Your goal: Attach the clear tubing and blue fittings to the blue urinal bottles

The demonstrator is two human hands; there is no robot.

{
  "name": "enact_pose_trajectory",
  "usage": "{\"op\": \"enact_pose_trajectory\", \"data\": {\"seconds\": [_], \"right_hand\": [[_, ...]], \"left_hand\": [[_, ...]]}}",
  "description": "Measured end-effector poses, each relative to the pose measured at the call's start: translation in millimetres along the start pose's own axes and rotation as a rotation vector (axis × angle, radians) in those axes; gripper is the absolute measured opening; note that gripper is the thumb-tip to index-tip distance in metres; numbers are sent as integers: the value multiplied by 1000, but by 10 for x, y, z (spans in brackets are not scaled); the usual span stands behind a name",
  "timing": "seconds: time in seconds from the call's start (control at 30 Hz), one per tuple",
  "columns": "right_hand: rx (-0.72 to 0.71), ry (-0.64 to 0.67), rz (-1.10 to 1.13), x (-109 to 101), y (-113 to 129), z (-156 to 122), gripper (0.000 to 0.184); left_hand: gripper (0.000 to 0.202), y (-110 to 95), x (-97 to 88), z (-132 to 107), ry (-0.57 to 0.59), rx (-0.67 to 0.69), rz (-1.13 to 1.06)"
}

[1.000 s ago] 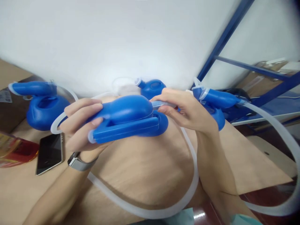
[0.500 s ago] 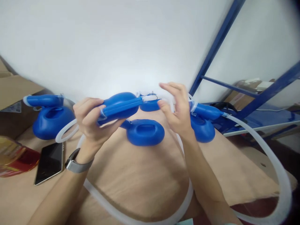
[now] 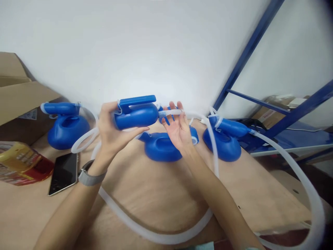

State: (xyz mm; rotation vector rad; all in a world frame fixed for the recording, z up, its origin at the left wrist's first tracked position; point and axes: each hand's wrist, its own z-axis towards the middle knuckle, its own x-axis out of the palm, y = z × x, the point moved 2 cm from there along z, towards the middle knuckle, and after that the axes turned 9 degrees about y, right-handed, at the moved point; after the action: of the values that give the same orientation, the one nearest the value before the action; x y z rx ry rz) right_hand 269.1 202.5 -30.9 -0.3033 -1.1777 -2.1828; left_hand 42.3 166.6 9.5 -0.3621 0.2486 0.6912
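My left hand (image 3: pixel 108 130) is wrapped around the left end of a rounded blue plastic urinal head (image 3: pixel 139 116), held above the table. A flat blue lid (image 3: pixel 137 100) sits along its top, with a clear strap at the left. Out of its right end comes a translucent white hose (image 3: pixel 173 112). At the hose, my right hand (image 3: pixel 178 128) has its palm turned up and fingers spread; the hose lies across the fingers, not gripped. Below stands a blue urinal bottle (image 3: pixel 161 149), partly hidden by my right hand.
Another blue bottle (image 3: pixel 68 132) stands left, and one (image 3: pixel 223 147) right, with hoses looping over the table (image 3: pixel 145 201). At left are a phone (image 3: pixel 63 173), a red-and-yellow container (image 3: pixel 24 163) and a cardboard box (image 3: pixel 26 100). A blue metal frame (image 3: pixel 247 55) rises at right.
The urinal head has turned so its lid faces up. My right hand has moved left and down, from beside the hose to touching it, with its palm now turned up.
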Motion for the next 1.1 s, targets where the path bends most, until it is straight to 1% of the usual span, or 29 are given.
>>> {"op": "enact_pose_trajectory", "data": {"seconds": [0.1, 0.17, 0.27, 0.43, 0.57, 0.63, 0.73, 0.83, 0.97, 1.1], "right_hand": [[38, -79, -30, -59, -59, 5, 36], [95, -84, -106, -103, -90, 9, 41], [152, -21, -126, -123, -118, 0, 47], [152, 65, -118, -162, -113, -27, 46], [140, 66, -244, -270, -114, -3, 48], [161, 133, -345, -285, -106, 8, 45], [198, 231, -435, -235, -73, 0, 39], [193, 218, -452, -147, -3, -19, 40], [233, 221, -508, -38, 126, -37, 39], [333, 255, -497, 22, 230, -50, 40]], "left_hand": [[77, 10, -15, 19, 15, 16, 5], [76, 22, -31, 27, 24, 40, 25], [76, 24, -55, 34, 28, 76, 47], [76, 18, -79, 43, 10, 75, 64], [77, 65, -51, 37, 24, 89, 50], [78, 78, -18, 31, 53, 119, 24], [79, 59, 25, 26, 75, 161, -6], [82, 40, 31, 29, 36, 211, -13], [95, 79, 12, 38, -32, 384, -13], [92, 144, 18, 37, -48, 464, 38]]}}
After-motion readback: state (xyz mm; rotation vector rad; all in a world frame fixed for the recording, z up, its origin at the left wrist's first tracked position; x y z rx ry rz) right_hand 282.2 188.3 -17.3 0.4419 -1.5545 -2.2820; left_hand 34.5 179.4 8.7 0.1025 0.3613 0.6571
